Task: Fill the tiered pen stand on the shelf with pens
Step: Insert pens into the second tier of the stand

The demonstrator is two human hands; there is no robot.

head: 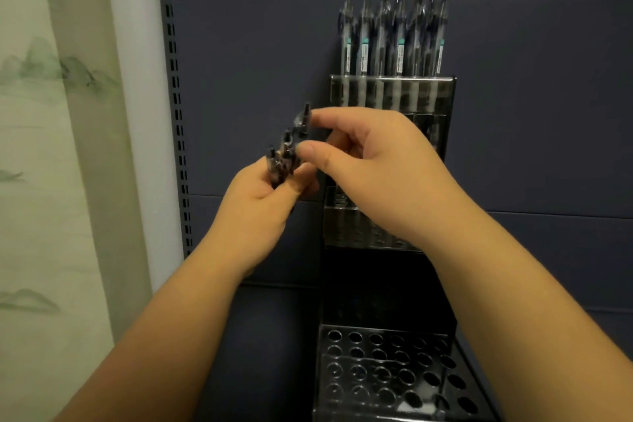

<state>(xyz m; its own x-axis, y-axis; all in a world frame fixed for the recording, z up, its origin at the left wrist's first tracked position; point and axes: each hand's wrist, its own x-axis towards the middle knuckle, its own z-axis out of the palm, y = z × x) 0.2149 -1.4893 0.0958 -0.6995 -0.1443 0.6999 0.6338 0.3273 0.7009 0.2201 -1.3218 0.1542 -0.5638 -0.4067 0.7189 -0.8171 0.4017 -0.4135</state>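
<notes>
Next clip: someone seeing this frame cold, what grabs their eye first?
Mid-frame, the two hands meet: the left hand grips a small bunch of dark pens, and the right hand pinches the top of the tallest pen. Behind them, a row of pens stands upright in the stand's top tier, while the bottom tier near the lower edge shows rows of unfilled holes.

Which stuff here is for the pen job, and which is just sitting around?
For the job:
- clear plastic tiered pen stand
- dark pens standing in its top tier
- bunch of dark pens in the left hand
- right hand, pinching one pen

Just there:
- dark blue shelf back panel
- pale green painted curtain
</notes>
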